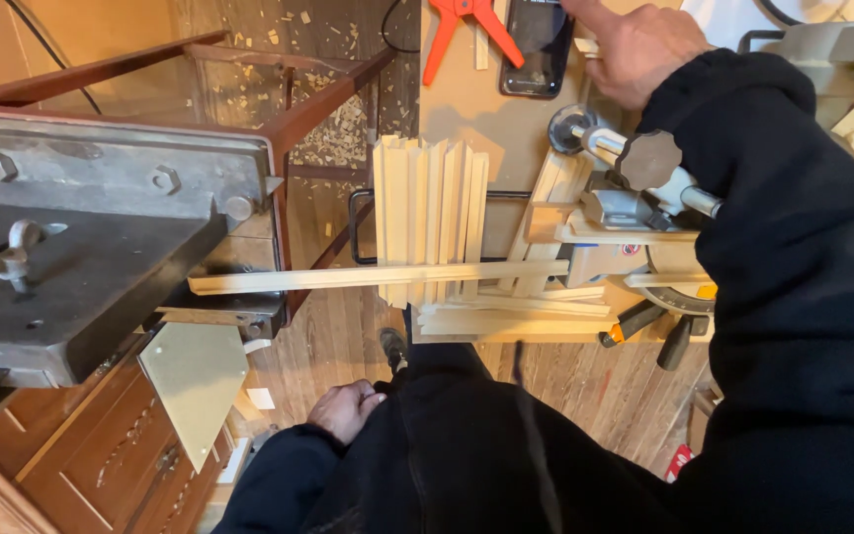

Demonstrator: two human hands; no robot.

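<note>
Over shaving-strewn floor — workbench, perhaps plywood

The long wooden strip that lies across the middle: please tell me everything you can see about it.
The long wooden strip is a thin, straight stick of pale, unfinished wood. It lies almost level across the picture. Its left end rests at the edge of the grey metal machine; its right end reaches the saw's base. In between it hangs over the wooden floor and crosses in front of a bundle of similar pale slats. Neither hand touches it: the right hand is by a dark phone, and the left hand rests low by the body.
</note>
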